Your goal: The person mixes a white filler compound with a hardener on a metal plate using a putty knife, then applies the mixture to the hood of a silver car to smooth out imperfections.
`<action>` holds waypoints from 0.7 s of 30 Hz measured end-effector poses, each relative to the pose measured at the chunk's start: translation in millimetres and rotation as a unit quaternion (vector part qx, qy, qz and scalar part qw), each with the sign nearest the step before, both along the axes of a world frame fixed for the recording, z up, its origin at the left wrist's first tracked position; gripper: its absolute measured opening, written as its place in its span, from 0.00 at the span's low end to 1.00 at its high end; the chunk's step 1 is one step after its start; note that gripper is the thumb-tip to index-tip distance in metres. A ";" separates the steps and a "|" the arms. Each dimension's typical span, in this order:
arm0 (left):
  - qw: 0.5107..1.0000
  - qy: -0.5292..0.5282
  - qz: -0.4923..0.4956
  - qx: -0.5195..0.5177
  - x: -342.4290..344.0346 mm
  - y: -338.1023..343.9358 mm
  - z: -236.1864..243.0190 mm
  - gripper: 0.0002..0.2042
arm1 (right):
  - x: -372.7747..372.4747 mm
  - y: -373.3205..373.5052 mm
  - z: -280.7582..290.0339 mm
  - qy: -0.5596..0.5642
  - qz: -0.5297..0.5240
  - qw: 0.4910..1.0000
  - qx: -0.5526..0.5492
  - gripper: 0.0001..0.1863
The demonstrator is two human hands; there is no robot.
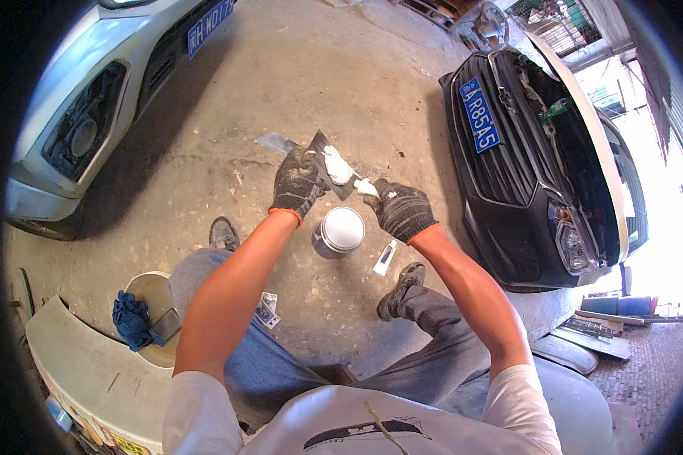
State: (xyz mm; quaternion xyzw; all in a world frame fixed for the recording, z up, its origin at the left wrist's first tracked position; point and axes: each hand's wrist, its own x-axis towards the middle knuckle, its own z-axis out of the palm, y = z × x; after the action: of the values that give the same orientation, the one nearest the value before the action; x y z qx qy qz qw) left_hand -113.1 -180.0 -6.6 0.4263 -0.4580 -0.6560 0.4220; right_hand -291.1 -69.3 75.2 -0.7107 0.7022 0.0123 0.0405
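Remotely, I saw the black-gloved left hand (296,182) pinching a dark flat plate (342,189) of white paste (338,165), 12 o'clock from a round white-lidded tin (342,230). The black-gloved right hand (402,209), at the plate's 4 o'clock, pinched a white-coated piece (366,187).

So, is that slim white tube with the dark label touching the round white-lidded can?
Apart: the head view shows a strip of concrete floor between the tube and the can.
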 end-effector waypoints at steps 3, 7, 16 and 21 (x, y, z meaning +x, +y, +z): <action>1.000 -0.008 -0.003 -0.006 -2.2 2.1 -3.2 0.15 | 0.1 -0.8 -0.8 0.006 -0.001 1.000 0.013 0.15; 0.990 -0.098 0.008 -0.105 -5.5 -4.5 -13.0 0.16 | 1.3 -1.7 1.2 -0.002 -0.007 1.000 0.018 0.14; 0.990 -0.126 -0.007 -0.071 -7.8 -7.4 -11.0 0.16 | 3.9 -7.7 1.4 0.006 -0.023 0.999 0.047 0.13; 0.983 -0.146 0.002 -0.111 -3.9 -2.0 1.5 0.15 | 3.8 -10.4 -0.6 0.009 -0.007 0.999 0.037 0.13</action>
State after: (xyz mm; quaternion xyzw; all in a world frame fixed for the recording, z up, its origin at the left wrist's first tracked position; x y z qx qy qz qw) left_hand -117.0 -182.0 -5.1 0.4687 -0.5839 -0.5311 0.3965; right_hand -287.3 -79.7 74.6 -0.7037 0.7065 0.0441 0.0607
